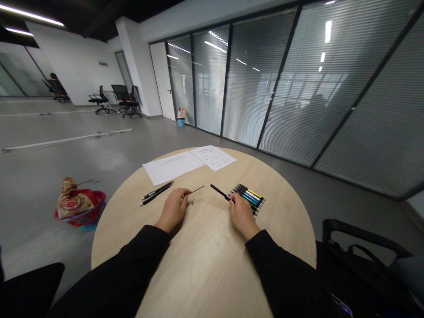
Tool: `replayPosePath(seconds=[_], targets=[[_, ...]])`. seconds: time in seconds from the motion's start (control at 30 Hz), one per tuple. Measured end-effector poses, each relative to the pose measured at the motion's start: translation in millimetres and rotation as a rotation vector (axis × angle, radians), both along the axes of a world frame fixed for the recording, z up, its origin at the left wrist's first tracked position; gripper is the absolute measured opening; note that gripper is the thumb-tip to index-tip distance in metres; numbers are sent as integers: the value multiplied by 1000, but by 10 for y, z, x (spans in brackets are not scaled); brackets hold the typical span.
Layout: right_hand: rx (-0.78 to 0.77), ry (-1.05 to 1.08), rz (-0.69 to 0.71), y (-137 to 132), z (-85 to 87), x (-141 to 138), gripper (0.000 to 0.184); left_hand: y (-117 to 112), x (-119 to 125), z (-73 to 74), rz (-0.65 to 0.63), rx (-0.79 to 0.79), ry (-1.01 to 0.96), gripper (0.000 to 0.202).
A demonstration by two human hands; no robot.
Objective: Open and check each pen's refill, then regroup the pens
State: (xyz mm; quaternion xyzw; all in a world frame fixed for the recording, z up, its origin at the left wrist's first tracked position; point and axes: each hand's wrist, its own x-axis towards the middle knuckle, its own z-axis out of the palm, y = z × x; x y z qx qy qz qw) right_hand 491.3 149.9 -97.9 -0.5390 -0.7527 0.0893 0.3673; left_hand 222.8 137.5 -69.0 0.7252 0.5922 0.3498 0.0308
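My left hand rests on the round wooden table, its fingers pinched on a thin dark refill rod that points up and to the right. My right hand is closed around a black pen barrel that sticks out to the upper left. Just right of that hand lies a row of several pens with black, green, blue and yellow bodies. Two black pens lie left of my left hand. Both sleeves are black.
Two sheets of paper lie at the table's far edge. A red basket with a bag stands on the floor to the left. A black chair with a bag is at the right. Office chairs stand far back by the wall.
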Motion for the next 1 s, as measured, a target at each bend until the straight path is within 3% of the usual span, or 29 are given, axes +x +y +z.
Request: replayPosePath(seconds=[0.27, 0.6, 0.87, 1.0], targets=[[-4, 13, 3, -24, 27, -7, 15, -14, 19, 28, -55, -5, -1, 22], [-12, -64, 56, -33, 61, -12, 17, 22, -51, 12, 46, -2, -224, 27], [-41, -62, 154, -86, 54, -74, 16, -66, 131, 70, -116, -123, -284, 26], [-45, -51, 201, -107, 63, -93, 17, -122, 214, 100, -169, -103, -281, 22]])
